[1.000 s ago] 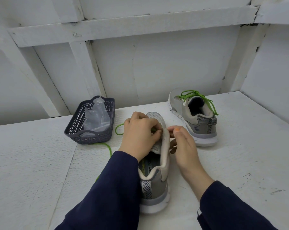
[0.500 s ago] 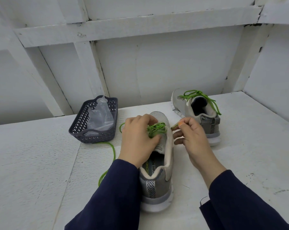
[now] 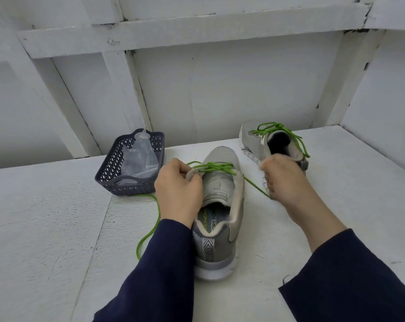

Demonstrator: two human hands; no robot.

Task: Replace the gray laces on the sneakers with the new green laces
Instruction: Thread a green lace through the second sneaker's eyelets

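The near sneaker (image 3: 220,240) stands on the white table (image 3: 45,228) between the two hands, heel toward the person, toe pointing away. A green lace (image 3: 216,167) crosses its upper eyelets just beyond the fingertips of the left hand (image 3: 178,194), which pinches the shoe's left eyelet flap between thumb and curled fingers. From the right side of the shoe one strand of the lace runs taut across to the right hand (image 3: 283,180), whose fingers are curled round it; this hand is blurred, so the exact grip cannot be told. The lace's other end trails out from behind the left hand and snakes along the table beside the left dark blue sleeve (image 3: 155,263). Just beyond the right hand stands the second sneaker (image 3: 252,140), its own green lace tied. Past the left hand, to its left, sits a dark basket (image 3: 111,173) holding a clear plastic bag (image 3: 138,156).
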